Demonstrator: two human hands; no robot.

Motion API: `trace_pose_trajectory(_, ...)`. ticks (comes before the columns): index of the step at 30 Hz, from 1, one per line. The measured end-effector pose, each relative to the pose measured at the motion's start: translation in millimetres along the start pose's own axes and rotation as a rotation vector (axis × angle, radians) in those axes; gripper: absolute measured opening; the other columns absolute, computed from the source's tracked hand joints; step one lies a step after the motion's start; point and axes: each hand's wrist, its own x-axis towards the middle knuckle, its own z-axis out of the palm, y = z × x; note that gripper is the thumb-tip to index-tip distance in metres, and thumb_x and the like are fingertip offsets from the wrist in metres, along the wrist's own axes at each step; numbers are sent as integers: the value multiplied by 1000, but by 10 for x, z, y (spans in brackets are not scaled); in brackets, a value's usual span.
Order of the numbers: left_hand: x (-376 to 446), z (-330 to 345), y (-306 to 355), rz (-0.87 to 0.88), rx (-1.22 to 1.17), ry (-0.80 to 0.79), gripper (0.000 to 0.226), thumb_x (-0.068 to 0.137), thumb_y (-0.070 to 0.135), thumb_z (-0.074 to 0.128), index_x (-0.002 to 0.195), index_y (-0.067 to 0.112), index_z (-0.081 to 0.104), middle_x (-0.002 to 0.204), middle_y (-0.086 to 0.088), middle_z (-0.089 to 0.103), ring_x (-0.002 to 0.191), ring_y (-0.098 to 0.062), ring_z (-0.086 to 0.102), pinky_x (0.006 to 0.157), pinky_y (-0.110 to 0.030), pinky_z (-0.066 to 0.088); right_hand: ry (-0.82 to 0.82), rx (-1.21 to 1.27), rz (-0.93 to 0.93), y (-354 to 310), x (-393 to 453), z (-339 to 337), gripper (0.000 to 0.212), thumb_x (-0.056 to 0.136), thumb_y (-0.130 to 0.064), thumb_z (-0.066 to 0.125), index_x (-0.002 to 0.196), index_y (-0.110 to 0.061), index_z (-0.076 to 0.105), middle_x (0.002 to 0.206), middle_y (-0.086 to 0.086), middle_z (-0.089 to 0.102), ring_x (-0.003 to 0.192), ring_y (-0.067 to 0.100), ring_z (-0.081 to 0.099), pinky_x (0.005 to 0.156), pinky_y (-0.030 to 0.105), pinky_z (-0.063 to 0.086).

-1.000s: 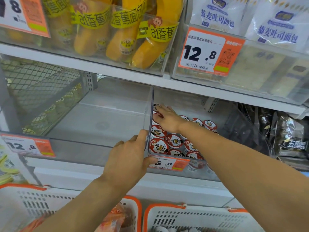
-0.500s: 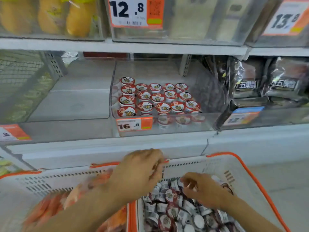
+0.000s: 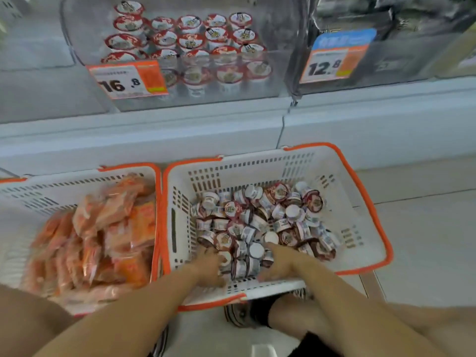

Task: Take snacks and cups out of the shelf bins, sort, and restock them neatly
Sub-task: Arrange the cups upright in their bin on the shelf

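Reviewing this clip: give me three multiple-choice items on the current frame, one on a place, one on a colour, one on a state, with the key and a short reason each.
1. Where are both hands?
A. In the shelf bin of cups
B. In the basket of loose cups
C. In the basket of orange packets

2. What colour is the rim of the cup basket?
A. Blue
B. Green
C. Orange

3. How do the cups in the shelf bin stand, compared with those in the basket?
A. Upright in rows; the basket's lie jumbled
B. Jumbled; the basket's stand in rows
C. Both jumbled

Key: 1 B, the left hand and right hand are down among the loose cups in the right basket, not the packets. 2 C, its rim is orange. 3 A, the cups in the shelf bin show lids up in rows.
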Motion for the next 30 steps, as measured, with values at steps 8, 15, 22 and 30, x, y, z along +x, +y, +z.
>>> trace_pose_trajectory(8, 204, 135, -4, -82, -171, 18, 102, 82, 48, 76, 156, 31, 8, 152, -17, 38, 137, -37, 39, 115, -47, 33, 58, -224, 78, 0, 278, 37, 124, 73, -55, 84, 161, -31, -1, 167, 12, -7, 150, 44, 14, 118, 58, 28)
trace_pose_trajectory(15, 391, 145, -3, -185, -260, 83, 119, 71, 55, 82, 154, 11, 9, 148, -13, 47, 129, -34, 50, 109, -44, 42, 93, -253, 1, 75, 385, -22, 98, 81, -36, 83, 156, -10, 26, 158, 13, 33, 138, 32, 42, 113, 39, 40)
trace_pose_trajectory(22, 452, 135, 16, -170, -281, 15, 122, 74, 48, 83, 156, 8, 1, 151, -14, 45, 129, -33, 51, 108, -40, 45, 130, -602, 5, 40, 509, 53, 65, 90, -37, 72, 145, -16, 45, 154, 23, 17, 138, 44, 31, 104, 47, 46)
trace_pose_trajectory(30, 253, -155, 62, -209, -619, -204, 91, 72, 13, 86, 147, 13, 35, 129, -5, 47, 106, -27, 57, 73, -42, 63, 198, -279, 17, -49, 401, -115, 49, 92, -29, 72, 133, -6, 56, 147, 15, 33, 110, 31, 59, 92, 36, 50)
